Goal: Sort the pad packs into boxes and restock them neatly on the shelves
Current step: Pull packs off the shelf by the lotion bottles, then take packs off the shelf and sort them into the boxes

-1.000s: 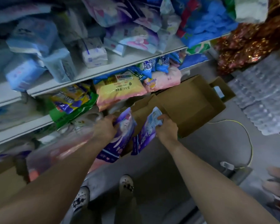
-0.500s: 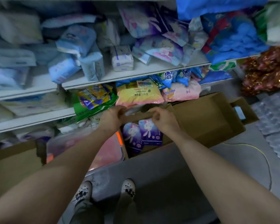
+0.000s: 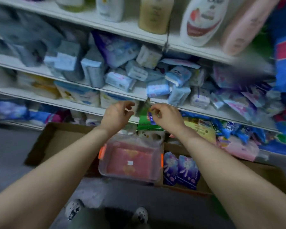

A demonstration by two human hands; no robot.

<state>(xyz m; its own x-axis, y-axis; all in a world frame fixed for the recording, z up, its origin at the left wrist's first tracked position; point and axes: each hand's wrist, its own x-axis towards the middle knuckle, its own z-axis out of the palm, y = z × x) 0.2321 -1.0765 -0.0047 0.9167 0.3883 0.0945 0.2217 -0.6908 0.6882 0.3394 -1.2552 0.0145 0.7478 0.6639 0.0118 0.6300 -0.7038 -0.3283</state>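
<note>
Purple pad packs (image 3: pixel 181 171): two stand side by side, upright, in the cardboard box (image 3: pixel 261 172) at about 5 o'clock of the view; they touch each other and lean against the box's near-left wall.
Loose pad packs (image 3: pixel 157 89): a jumbled heap of pale blue and white packs on the middle shelf (image 3: pixel 120 92), from 11 to 2 o'clock, some tipped, some overhanging the edge.
Left hand (image 3: pixel 116 115): raised at centre, just below the shelf edge, fingers loosely curled, thumb and forefinger apart; it seems to have nothing in it.
Right hand (image 3: pixel 166 115): level with the left, at 1 o'clock of it, fingers bent inward near a small blue-and-yellow wrapper (image 3: pixel 151 116); blur hides whether it pinches it or merely passes in front, so I cannot tell.
Step in hand: a reach up to the heap for the next packs, as I judge it.
How to do it well: take packs of one kind at a time, the overhanging ones at 1 o'clock first, so none slide off; hold each flat by its sides, not by a corner.
Placing: stand them upright against the purple pair, same face forward, filling the row toward 3 o'clock.
Risk: pulling from under the heap is likely to bring its neighbours down.
Nearby: a clear lidded tub (image 3: pixel 130 161) with orange clips sits at 6 o'clock, just left of the box; an empty-looking cardboard tray (image 3: pixel 56 136) lies at 8 o'clock; body-wash bottles (image 3: pixel 203 20) stand on the top shelf at 12 to 1 o'clock.
</note>
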